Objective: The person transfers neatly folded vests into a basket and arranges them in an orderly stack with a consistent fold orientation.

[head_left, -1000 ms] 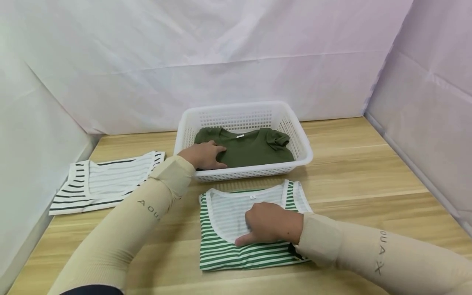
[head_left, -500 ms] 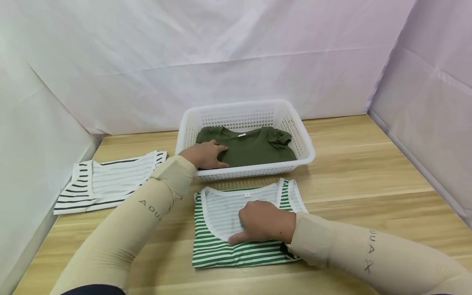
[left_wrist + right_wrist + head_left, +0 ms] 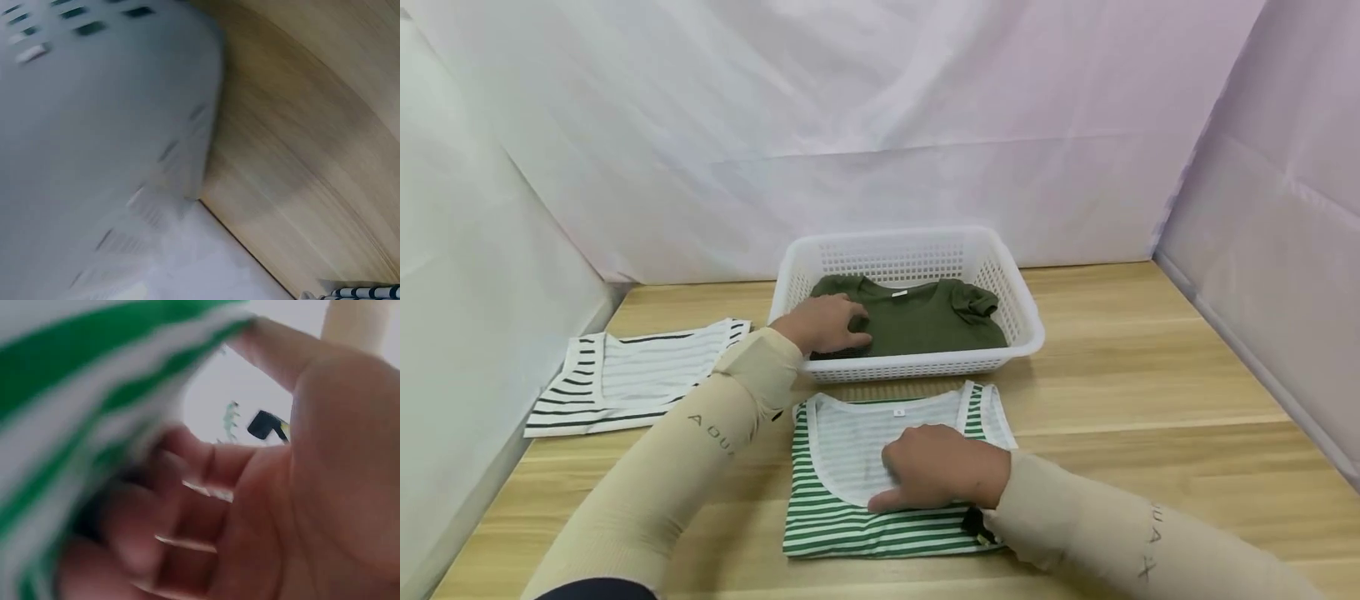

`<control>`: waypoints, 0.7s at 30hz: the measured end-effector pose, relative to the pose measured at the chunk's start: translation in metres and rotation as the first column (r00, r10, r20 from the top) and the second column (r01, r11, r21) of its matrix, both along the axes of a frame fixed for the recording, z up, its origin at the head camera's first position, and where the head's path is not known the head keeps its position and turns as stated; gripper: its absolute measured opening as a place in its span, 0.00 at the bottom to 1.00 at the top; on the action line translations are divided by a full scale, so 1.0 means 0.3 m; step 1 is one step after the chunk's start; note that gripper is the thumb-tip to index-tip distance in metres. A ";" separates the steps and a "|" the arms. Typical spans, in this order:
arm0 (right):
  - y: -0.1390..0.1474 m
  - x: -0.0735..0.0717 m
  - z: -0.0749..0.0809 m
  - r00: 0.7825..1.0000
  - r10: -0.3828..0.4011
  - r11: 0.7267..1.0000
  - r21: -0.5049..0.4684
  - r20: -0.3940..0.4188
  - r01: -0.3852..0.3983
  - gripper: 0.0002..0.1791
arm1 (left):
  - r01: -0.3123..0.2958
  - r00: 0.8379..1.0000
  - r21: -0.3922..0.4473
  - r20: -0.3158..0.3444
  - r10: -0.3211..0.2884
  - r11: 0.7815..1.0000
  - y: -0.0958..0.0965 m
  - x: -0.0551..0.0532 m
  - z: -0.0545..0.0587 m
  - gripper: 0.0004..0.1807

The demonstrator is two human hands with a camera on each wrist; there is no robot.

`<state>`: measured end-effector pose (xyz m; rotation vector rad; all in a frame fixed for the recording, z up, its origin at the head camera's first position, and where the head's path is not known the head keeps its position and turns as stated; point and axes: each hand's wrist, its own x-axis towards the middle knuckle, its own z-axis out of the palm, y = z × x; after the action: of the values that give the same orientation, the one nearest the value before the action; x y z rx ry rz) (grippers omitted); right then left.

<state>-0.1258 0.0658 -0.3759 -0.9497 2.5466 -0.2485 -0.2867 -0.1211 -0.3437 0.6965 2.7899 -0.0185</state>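
Note:
My left hand [image 3: 825, 325] reaches over the near-left rim of a white plastic basket [image 3: 925, 365]. Its fingers rest on the left part of a folded dark green T-shirt [image 3: 917, 321] inside, with the thumb held apart and the fingertips partly hidden. On the table in front lies a folded green-and-white striped top [image 3: 842, 533], with a white neckline and small label. My right hand [image 3: 943, 468] presses on the middle of this top. In the right wrist view the bent fingers [image 3: 194, 469] and the thumb tip touch the striped cloth.
A white top with black stripes [image 3: 647, 371] lies folded on the wooden table [image 3: 1120, 367] at the left. White cloth walls [image 3: 880, 108] close off the back and both sides. A small black device [image 3: 977, 525] sits under the right cuff.
The right hand and the striped top under it have shifted slightly left relative to the basket. My left hand stays on the green T-shirt. The head view has tilted a little upward.

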 end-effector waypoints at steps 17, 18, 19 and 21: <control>0.342 -0.093 0.021 0.946 -0.304 0.947 -0.144 -0.114 0.288 0.16 | 0.553 0.729 0.386 -0.654 -0.204 0.739 -0.096 0.392 0.060 0.05; 0.346 -0.095 0.015 0.946 -0.304 0.947 -0.147 -0.111 0.287 0.17 | 0.557 0.742 0.360 -0.621 -0.254 0.748 -0.097 0.410 0.046 0.05; 0.348 -0.097 0.009 0.947 -0.304 0.946 -0.152 -0.106 0.287 0.17 | 0.544 0.765 0.336 -0.574 -0.291 0.769 -0.098 0.425 0.031 0.05; 0.352 -0.100 0.006 0.948 -0.303 0.944 -0.163 -0.096 0.285 0.17 | 0.486 0.825 0.290 -0.463 -0.324 0.825 -0.104 0.443 0.009 0.04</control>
<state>-0.1558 0.1713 -0.3741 -0.6445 2.8108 -0.4859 -0.1539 -0.1523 -0.3409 1.5596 2.9751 0.3787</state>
